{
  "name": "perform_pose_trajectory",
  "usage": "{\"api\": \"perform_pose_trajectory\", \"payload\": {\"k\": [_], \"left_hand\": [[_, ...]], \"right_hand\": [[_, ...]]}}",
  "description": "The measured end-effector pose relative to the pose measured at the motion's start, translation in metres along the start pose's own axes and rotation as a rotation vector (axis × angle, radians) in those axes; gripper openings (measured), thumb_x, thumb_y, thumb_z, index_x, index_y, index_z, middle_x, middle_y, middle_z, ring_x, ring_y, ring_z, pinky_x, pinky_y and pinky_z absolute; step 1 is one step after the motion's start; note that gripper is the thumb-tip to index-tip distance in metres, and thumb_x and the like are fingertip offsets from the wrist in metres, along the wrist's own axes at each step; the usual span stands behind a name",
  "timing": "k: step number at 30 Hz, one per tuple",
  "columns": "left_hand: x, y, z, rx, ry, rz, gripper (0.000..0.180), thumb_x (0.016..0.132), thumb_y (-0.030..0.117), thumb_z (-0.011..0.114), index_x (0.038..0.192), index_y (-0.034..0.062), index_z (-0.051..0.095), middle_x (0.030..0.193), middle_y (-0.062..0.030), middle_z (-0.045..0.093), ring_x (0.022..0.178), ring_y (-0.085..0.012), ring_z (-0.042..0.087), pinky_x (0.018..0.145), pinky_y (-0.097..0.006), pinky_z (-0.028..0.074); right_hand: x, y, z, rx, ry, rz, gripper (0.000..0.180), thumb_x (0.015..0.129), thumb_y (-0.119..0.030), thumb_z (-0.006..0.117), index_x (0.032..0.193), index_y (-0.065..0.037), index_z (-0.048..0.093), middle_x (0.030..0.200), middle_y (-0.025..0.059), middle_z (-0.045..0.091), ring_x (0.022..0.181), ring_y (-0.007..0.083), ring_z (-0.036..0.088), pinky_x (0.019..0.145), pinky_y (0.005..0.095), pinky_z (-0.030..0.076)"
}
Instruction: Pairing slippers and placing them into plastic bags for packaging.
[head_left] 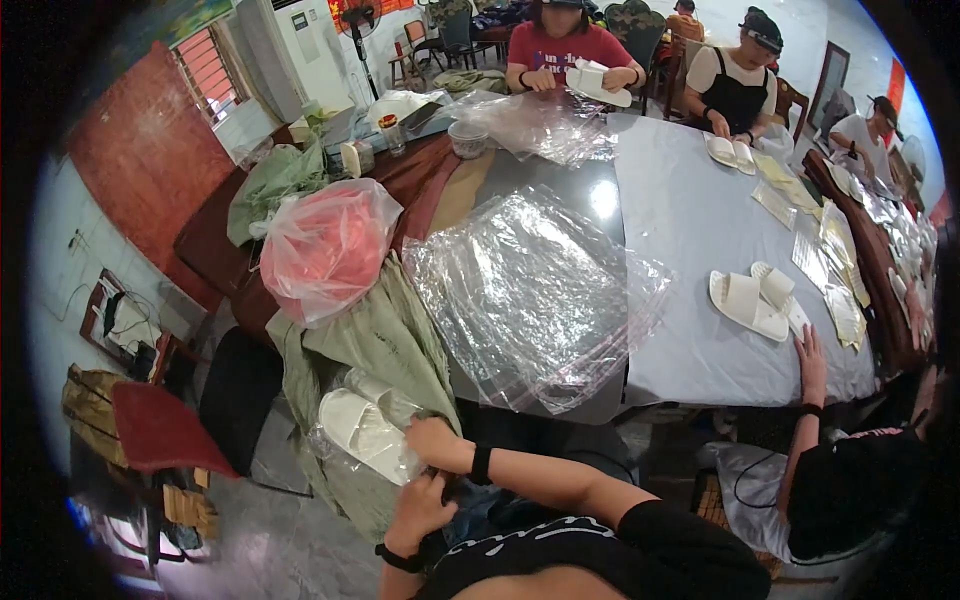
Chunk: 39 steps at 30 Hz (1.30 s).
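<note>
A pair of white slippers (362,432) lies inside a transparent plastic bag (395,400) at the lower left, over a grey-green woven sack (420,330). My right hand (440,446) is closed at the bag's right edge, its fingertips partly hidden. Just below it, my left hand (422,512) has curled fingers at the same end of the bag. Both wrists wear dark bands. Ahead on the table, a wide spread of empty transparent bags (520,290) overlaps the table's front edge.
A bag of pink-red material (328,245) stands left of the empty bags. On the right, another person's hand (811,362) touches white slippers (752,300) on the pale tabletop (670,215). Other people work across the table with slippers. A red-backed chair (165,425) is at left.
</note>
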<state>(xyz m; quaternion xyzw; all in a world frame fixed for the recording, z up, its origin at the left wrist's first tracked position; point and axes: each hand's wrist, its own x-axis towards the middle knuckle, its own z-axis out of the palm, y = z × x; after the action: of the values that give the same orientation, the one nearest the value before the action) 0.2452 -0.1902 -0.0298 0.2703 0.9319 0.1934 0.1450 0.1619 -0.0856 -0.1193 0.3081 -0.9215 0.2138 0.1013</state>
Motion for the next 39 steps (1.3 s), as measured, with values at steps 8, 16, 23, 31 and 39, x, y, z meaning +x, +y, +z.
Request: {"api": "perform_pose_trajectory", "payload": {"k": [8, 16, 23, 31, 39], "left_hand": [[-0.021, -0.016, 0.004, 0.022, 0.167, -0.092, 0.040, 0.063, 0.008, 0.060, 0.102, 0.0036, 0.052, 0.078, -0.0189, 0.056, 0.074, -0.0389, 0.055, 0.069, -0.047, 0.044], [0.004, -0.016, -0.010, 0.219, 0.320, -0.127, 0.027, 0.061, 0.007, 0.059, 0.088, 0.0042, 0.061, 0.114, -0.0160, 0.051, 0.117, -0.0362, 0.037, 0.099, -0.053, 0.022], [0.026, -0.034, 0.009, 0.076, 0.295, -0.123, 0.024, 0.061, 0.004, 0.060, 0.085, 0.0062, 0.062, 0.138, -0.0135, 0.033, 0.131, -0.0386, 0.020, 0.105, -0.054, 0.015], [0.031, -0.071, 0.020, -0.064, 0.402, -0.144, 0.031, 0.068, 0.005, 0.059, 0.098, -0.0007, 0.059, 0.117, -0.0217, 0.052, 0.110, -0.0382, 0.045, 0.092, -0.046, 0.034], [0.042, -0.136, 0.054, -0.469, 0.989, -0.610, 0.031, 0.083, 0.016, 0.048, 0.098, -0.0116, 0.053, 0.088, -0.0246, 0.058, 0.077, -0.0347, 0.055, 0.073, -0.038, 0.042]], "right_hand": [[0.005, -0.008, 0.040, -0.307, -0.513, -0.235, 0.011, 0.069, -0.014, 0.058, 0.072, -0.006, 0.065, 0.078, 0.0151, 0.064, 0.074, 0.0284, 0.063, 0.061, 0.0361, 0.049], [-0.036, 0.046, 0.013, 0.098, -0.231, -0.048, 0.009, 0.059, -0.015, 0.064, 0.060, -0.006, 0.064, 0.065, 0.0132, 0.062, 0.056, 0.0318, 0.060, 0.050, 0.0406, 0.047], [-0.050, 0.046, -0.016, 0.131, 0.041, -0.145, 0.013, 0.065, -0.015, 0.057, 0.060, -0.004, 0.061, 0.061, 0.0150, 0.059, 0.061, 0.0331, 0.060, 0.052, 0.0417, 0.045], [-0.024, -0.007, -0.159, 0.128, -0.153, 0.043, 0.032, 0.081, -0.032, 0.054, 0.081, -0.001, 0.059, 0.055, 0.0129, 0.057, 0.056, 0.0330, 0.059, 0.051, 0.0400, 0.046], [-0.081, 0.052, -0.222, 0.210, 0.700, 0.371, 0.029, 0.076, -0.014, 0.066, 0.101, -0.003, 0.056, 0.100, 0.0113, 0.060, 0.093, 0.0267, 0.058, 0.081, 0.0348, 0.043]]}}
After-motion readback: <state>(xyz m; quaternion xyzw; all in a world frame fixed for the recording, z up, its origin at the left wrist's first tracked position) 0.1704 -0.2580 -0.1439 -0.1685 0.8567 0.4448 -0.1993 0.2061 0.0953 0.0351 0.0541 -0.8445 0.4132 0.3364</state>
